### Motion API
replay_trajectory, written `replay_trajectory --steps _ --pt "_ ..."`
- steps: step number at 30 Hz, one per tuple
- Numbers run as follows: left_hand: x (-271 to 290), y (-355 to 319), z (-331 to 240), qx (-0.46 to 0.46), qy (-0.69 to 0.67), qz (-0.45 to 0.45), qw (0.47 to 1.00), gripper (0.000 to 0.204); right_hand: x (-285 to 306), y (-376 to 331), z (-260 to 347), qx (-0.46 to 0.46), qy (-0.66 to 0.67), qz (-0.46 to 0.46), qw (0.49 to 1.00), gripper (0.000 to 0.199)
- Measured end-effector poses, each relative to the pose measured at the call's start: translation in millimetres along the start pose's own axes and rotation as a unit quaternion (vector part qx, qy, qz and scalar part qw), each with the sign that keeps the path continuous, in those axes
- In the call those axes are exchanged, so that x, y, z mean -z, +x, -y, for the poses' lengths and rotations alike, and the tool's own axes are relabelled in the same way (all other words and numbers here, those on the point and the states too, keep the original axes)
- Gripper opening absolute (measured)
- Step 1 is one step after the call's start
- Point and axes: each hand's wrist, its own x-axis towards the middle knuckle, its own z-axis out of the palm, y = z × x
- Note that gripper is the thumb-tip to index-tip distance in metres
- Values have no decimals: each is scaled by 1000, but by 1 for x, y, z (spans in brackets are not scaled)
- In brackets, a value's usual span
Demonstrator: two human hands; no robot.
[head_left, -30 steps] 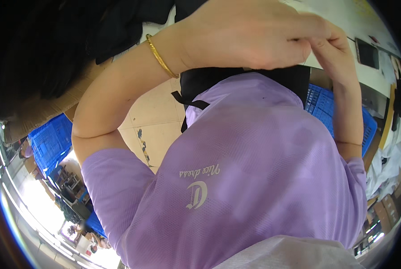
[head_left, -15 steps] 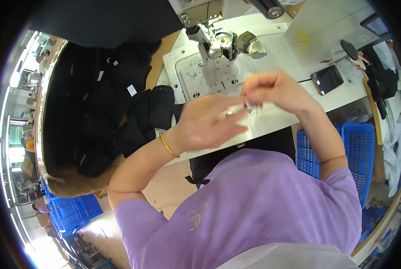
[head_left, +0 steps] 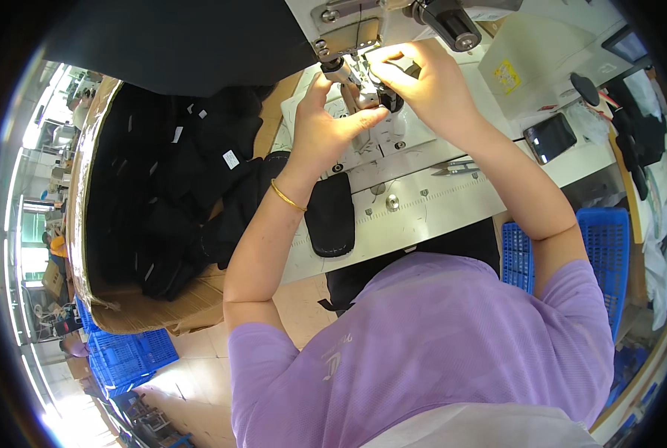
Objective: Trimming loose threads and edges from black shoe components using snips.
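Both my hands are up at the needle area of a white sewing machine (head_left: 346, 33). My left hand (head_left: 324, 127) is at the left of the presser foot area (head_left: 362, 89), with thumb and fingers apart and nothing visible between them. My right hand (head_left: 434, 89) comes in from the right. Its thumb and index finger close together beside the needle, and whatever they pinch is too small to make out. A small round metal piece, like a bobbin (head_left: 392, 202), lies on the bed's front strip. Snips or tweezers (head_left: 456, 168) rest to its right.
A cardboard box (head_left: 94, 246) full of black fabric pieces (head_left: 191, 179) stands at the left. One black piece (head_left: 331, 216) lies over the table's front edge. A phone (head_left: 550, 138) is at the right. Blue baskets (head_left: 602, 254) stand below the table.
Both hands have moved up and away from the table's front edge to the needle area, where they were together before. The bobbin-like piece, the snips or tweezers and the black piece are now uncovered.
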Motion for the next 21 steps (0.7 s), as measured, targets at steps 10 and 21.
replay_trajectory --steps 10,21 --pt "6 -22 4 7 -111 -77 991 43 16 -3 -21 93 -4 73 993 16" --pt "31 -22 5 9 -59 -126 990 26 11 -5 -24 269 -80 8 960 15"
